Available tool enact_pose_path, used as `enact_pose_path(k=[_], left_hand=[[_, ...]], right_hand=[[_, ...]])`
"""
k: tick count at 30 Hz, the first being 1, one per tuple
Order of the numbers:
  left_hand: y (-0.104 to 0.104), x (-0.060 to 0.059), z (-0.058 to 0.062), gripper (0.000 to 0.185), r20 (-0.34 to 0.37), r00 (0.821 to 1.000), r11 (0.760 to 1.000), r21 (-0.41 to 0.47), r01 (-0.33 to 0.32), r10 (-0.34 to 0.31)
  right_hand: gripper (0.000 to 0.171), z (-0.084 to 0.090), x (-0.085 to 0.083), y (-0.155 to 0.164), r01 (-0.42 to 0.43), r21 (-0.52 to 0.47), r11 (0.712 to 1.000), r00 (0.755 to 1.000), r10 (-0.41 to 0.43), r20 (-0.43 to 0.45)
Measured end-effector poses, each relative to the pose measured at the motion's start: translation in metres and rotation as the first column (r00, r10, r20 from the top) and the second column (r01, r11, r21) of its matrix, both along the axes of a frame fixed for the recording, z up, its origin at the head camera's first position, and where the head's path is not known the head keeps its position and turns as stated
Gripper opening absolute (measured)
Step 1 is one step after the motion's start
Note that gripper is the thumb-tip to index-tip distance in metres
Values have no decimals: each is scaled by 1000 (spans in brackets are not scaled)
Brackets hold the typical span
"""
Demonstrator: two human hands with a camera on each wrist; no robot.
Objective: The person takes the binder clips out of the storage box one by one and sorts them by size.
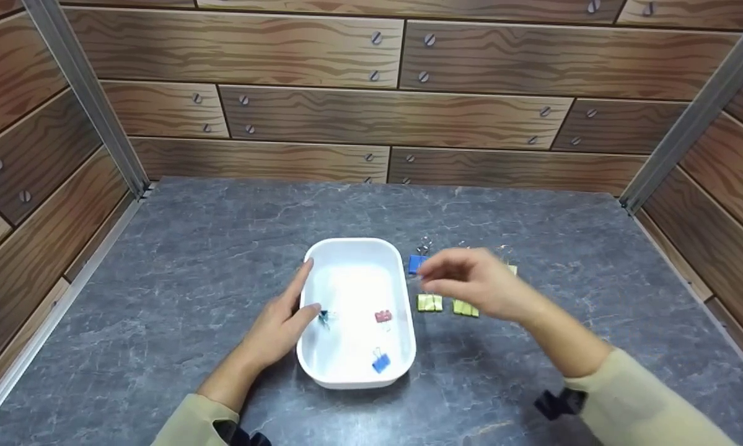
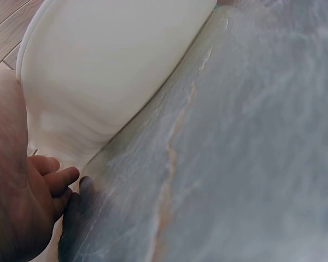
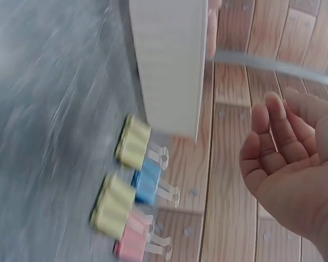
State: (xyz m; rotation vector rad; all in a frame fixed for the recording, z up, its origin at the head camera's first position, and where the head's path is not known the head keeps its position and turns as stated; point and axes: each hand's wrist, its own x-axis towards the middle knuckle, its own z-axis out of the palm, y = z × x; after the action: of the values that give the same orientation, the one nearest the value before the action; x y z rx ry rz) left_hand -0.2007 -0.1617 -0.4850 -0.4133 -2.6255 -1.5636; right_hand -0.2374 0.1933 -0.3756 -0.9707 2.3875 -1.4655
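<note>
A white plastic tub [image 1: 356,379] stands on the table. My left hand [image 1: 278,328] holds its left side, thumb over the rim and fingers along the outer wall. Inside lie a red binder clip [image 1: 383,316], a blue binder clip [image 1: 380,363] and a dark binder clip [image 1: 323,315] near the thumb. My right hand [image 1: 486,285] hovers right of the tub, fingers loosely bent, with nothing in it. Around and below it are a blue binder clip [image 1: 417,264] and yellow binder clips [image 1: 429,303]. A pink binder clip [image 3: 133,243] shows in the right wrist view.
The grey marbled tabletop [image 1: 210,248] carries everything. Wood-patterned panels [image 1: 309,111] close off the back and both sides, with metal posts [image 1: 92,99] at the corners. Behind the right hand, a pale yellow clip [image 1: 512,269] is partly hidden.
</note>
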Motion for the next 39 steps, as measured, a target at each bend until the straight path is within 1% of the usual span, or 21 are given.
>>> enact_pose_path(k=[3, 7, 13, 16, 22, 24, 26, 29, 33, 36, 39], left_hand=[[0, 0, -1, 74, 2, 1000, 1000, 7, -1, 1], [-1, 0, -1, 74, -5, 1000, 1000, 11, 0, 0], [1, -1, 0, 74, -12, 1000, 1000, 6, 10, -10], [2, -1, 0, 74, -10, 1000, 1000, -2, 9, -9], [0, -1, 0, 74, -3, 1000, 1000, -7, 5, -5], [-1, 0, -1, 75, -1, 1000, 1000, -6, 2, -2], [-1, 0, 0, 75, 2, 1000, 1000, -5, 2, -2], [-1, 0, 0, 74, 5, 1000, 1000, 3, 4, -4], [-1, 0, 1, 75, 8, 1000, 1000, 3, 1, -1], [-1, 0, 1, 75, 10, 1000, 1000, 2, 0, 0], [0, 1, 0, 75, 10, 1000, 1000, 5, 3, -3]], right_hand=[[20, -4, -1, -23, -81, 20, 997, 997, 81, -2], [20, -11, 0, -48, -157, 62, 986, 987, 155, 41], [19, -21, -1, -67, -265, 127, 956, 963, 257, 77], [21, -26, -2, -70, -324, 179, 929, 946, 316, 76], [23, -26, -4, -73, -417, 302, 857, 904, 426, 39], [23, -26, -4, -74, -432, 326, 841, 895, 446, 35], [22, -25, -4, -74, -434, 350, 830, 892, 452, 34], [21, -25, -4, -75, -431, 377, 820, 892, 451, 39], [20, -27, -5, -75, -413, 407, 815, 897, 441, 27], [18, -30, -4, -75, -395, 444, 804, 896, 444, -8], [17, -33, -2, -75, -381, 484, 788, 886, 460, -52]])
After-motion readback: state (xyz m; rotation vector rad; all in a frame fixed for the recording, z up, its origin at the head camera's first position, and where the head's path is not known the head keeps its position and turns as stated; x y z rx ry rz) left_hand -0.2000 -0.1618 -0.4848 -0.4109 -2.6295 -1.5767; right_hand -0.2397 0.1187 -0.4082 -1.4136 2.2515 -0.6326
